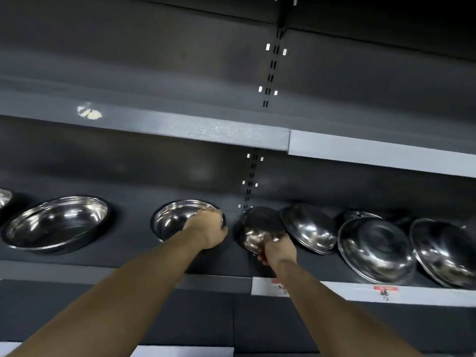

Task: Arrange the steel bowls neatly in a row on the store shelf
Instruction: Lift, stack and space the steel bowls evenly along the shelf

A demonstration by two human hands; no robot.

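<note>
Several steel bowls sit on a dark store shelf (123,256). A wide bowl (55,224) rests mouth-up at the left. My left hand (206,229) grips the right rim of a second mouth-up bowl (172,219) in the middle. My right hand (278,249) holds the lower edge of a tilted bowl (255,225) just right of it. Further right, three bowls (309,229) (376,249) (445,249) lean on edge, overlapping one another, their undersides facing me.
An upper shelf (159,126) hangs above the bowls. A slotted upright (251,176) runs down the back panel between the two shelf sections. Price labels (385,291) are on the white front strip at the right. Part of another bowl (3,198) shows at the far left.
</note>
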